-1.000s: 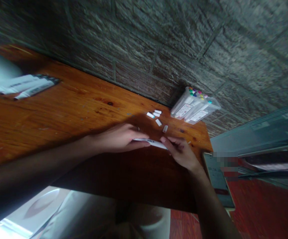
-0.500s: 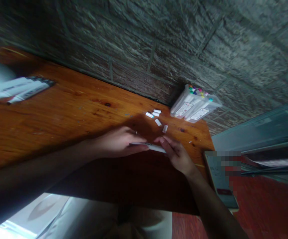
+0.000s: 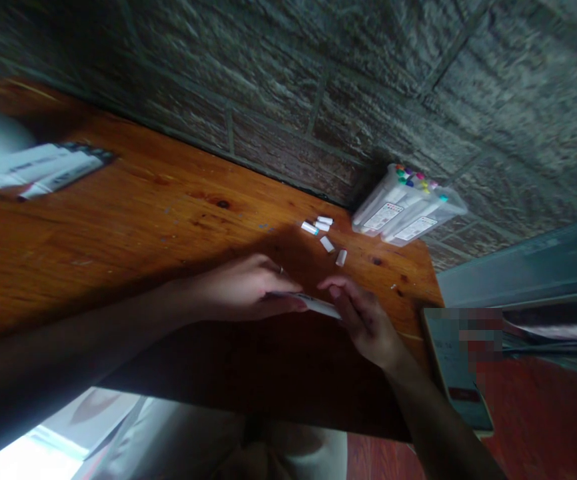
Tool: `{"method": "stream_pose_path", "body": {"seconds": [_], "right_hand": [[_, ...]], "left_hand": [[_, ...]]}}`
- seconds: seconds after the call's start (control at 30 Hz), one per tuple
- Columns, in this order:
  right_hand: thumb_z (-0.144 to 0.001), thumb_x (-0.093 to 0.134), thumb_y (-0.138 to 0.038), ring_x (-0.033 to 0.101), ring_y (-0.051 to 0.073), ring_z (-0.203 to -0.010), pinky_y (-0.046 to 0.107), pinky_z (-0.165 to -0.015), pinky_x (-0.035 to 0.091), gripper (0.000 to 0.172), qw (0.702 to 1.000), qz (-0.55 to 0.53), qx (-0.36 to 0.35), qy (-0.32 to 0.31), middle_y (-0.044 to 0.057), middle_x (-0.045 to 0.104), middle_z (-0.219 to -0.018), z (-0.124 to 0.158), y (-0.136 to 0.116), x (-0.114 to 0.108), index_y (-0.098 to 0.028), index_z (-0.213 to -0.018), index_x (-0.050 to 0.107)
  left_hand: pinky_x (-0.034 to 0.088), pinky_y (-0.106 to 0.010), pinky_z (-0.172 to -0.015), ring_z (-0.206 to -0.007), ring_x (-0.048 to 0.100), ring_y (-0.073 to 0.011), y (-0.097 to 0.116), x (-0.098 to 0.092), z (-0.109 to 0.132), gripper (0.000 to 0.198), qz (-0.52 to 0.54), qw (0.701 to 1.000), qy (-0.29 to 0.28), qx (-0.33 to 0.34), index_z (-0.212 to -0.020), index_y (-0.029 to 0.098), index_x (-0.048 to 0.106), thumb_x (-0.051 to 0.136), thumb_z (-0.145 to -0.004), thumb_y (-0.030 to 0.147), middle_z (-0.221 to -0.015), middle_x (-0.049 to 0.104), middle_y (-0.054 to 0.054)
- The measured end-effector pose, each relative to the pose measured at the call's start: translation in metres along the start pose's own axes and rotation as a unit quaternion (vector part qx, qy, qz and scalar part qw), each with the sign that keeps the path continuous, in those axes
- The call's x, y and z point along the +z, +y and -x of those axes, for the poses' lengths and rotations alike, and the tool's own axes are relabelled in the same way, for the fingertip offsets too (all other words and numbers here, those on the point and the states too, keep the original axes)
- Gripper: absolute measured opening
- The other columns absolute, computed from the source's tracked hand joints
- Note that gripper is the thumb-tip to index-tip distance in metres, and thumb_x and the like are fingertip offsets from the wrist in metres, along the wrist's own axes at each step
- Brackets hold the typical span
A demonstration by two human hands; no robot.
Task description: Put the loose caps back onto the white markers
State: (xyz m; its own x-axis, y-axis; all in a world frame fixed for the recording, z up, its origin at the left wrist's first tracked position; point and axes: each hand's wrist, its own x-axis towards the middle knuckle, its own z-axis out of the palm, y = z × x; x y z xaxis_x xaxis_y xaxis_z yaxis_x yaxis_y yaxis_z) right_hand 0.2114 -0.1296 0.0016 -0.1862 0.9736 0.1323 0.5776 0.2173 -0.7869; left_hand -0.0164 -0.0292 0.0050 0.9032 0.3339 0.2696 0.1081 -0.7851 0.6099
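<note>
A white marker lies between my two hands above the front part of the wooden table. My left hand is closed on its left part, with thumb and fingers pinching it. My right hand is closed around the marker's right end, which the fingers hide. Just beyond my hands, several small white marker caps lie loose on the tabletop. Behind them to the right stand clear plastic cases with upright markers showing coloured ends.
Several white markers lie side by side at the left of the table. A stone-pattern wall runs along the back edge. Right of the table are a board-like object and a red floor.
The view has shifted slightly, so the table things sit a little further right. Both hands keep hold of the marker, with little change in their grip.
</note>
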Motion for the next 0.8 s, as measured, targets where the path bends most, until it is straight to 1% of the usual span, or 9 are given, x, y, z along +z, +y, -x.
{"method": "stream_pose_path", "body": {"seconds": [0.13, 0.2, 0.3, 0.4, 0.47, 0.57, 0.63, 0.7, 0.8], "right_hand": [[-0.105, 0.038, -0.039, 0.057, 0.015, -0.066, 0.027, -0.060, 0.043, 0.027, 1.000, -0.011, 0.017, -0.004, 0.001, 0.063, -0.083, -0.001, 0.002, 0.002, -0.025, -0.110, 0.060], [-0.105, 0.037, -0.040, 0.056, 0.014, -0.064, 0.026, -0.059, 0.043, 0.027, 0.999, -0.021, 0.024, -0.012, 0.001, 0.063, -0.084, -0.001, 0.002, 0.002, -0.025, -0.109, 0.060], [-0.105, 0.037, -0.039, 0.056, 0.014, -0.067, 0.026, -0.060, 0.045, 0.027, 0.999, -0.027, 0.028, -0.001, 0.002, 0.063, -0.090, 0.000, 0.003, 0.003, -0.025, -0.107, 0.059], [-0.105, 0.035, -0.042, 0.056, 0.014, -0.068, 0.026, -0.063, 0.045, 0.030, 0.999, -0.026, 0.022, 0.007, 0.002, 0.061, -0.085, 0.001, 0.002, 0.003, -0.024, -0.104, 0.058], [-0.105, 0.034, -0.044, 0.055, 0.014, -0.068, 0.027, -0.065, 0.045, 0.032, 1.000, -0.025, 0.013, 0.010, 0.001, 0.060, -0.086, 0.001, 0.002, 0.003, -0.024, -0.105, 0.058], [-0.104, 0.036, -0.049, 0.054, 0.014, -0.068, 0.026, -0.063, 0.045, 0.034, 0.997, -0.046, 0.026, 0.053, 0.002, 0.060, -0.088, -0.001, -0.001, 0.003, -0.024, -0.104, 0.059], [-0.103, 0.033, -0.053, 0.051, 0.013, -0.061, 0.026, -0.056, 0.043, 0.038, 0.992, -0.089, 0.051, 0.078, 0.001, 0.057, -0.080, -0.003, -0.003, 0.003, -0.025, -0.102, 0.059], [-0.103, 0.033, -0.055, 0.047, 0.013, -0.054, 0.026, -0.051, 0.039, 0.039, 0.987, -0.124, 0.064, 0.082, -0.001, 0.052, -0.069, -0.005, -0.005, 0.003, -0.025, -0.100, 0.059], [-0.101, 0.039, -0.057, 0.046, 0.013, -0.052, 0.026, -0.050, 0.038, 0.039, 0.984, -0.139, 0.059, 0.096, -0.003, 0.047, -0.062, -0.006, -0.005, 0.000, -0.024, -0.098, 0.061]], "left_hand": [[0.047, -0.024, -0.071, -0.078, 0.071, -0.0154, -0.001, 0.001, 0.000, 0.027, -0.026, 1.000, -0.001, -0.009, -0.102, 0.024, 0.076, 0.053, -0.100, 0.038, -0.090, 0.078, 0.001], [0.046, -0.024, -0.068, -0.073, 0.070, -0.0148, -0.001, 0.002, 0.000, 0.028, -0.044, 0.999, 0.001, -0.013, -0.100, 0.024, 0.076, 0.052, -0.100, 0.040, -0.087, 0.078, 0.002], [0.044, -0.024, -0.064, -0.066, 0.068, -0.0135, -0.002, 0.003, 0.001, 0.029, -0.037, 0.999, 0.002, -0.007, -0.096, 0.023, 0.076, 0.053, -0.099, 0.041, -0.082, 0.077, 0.002], [0.045, -0.025, -0.065, -0.069, 0.069, -0.0143, -0.003, 0.004, 0.003, 0.029, -0.021, 1.000, 0.018, 0.003, -0.095, 0.025, 0.076, 0.054, -0.099, 0.043, -0.085, 0.078, 0.002], [0.047, -0.027, -0.067, -0.074, 0.070, -0.0161, -0.004, 0.006, 0.003, 0.028, -0.024, 0.999, 0.030, -0.008, -0.095, 0.028, 0.076, 0.054, -0.098, 0.046, -0.088, 0.078, 0.002], [0.047, -0.026, -0.067, -0.075, 0.070, -0.0162, -0.005, 0.012, 0.001, 0.028, -0.015, 0.998, 0.050, -0.024, -0.095, 0.027, 0.075, 0.055, -0.097, 0.046, -0.088, 0.078, 0.003], [0.046, -0.024, -0.064, -0.069, 0.068, -0.0136, -0.005, 0.015, -0.001, 0.027, 0.000, 0.997, 0.069, -0.031, -0.096, 0.023, 0.074, 0.055, -0.097, 0.042, -0.084, 0.077, 0.002], [0.045, -0.022, -0.063, -0.065, 0.066, -0.0111, -0.004, 0.014, -0.004, 0.026, 0.013, 0.996, 0.090, -0.028, -0.097, 0.020, 0.074, 0.056, -0.097, 0.039, -0.081, 0.076, 0.002], [0.046, -0.019, -0.063, -0.066, 0.067, -0.0102, -0.006, 0.008, -0.004, 0.024, 0.017, 0.993, 0.112, -0.020, -0.097, 0.019, 0.075, 0.060, -0.095, 0.038, -0.084, 0.076, 0.002]]}}
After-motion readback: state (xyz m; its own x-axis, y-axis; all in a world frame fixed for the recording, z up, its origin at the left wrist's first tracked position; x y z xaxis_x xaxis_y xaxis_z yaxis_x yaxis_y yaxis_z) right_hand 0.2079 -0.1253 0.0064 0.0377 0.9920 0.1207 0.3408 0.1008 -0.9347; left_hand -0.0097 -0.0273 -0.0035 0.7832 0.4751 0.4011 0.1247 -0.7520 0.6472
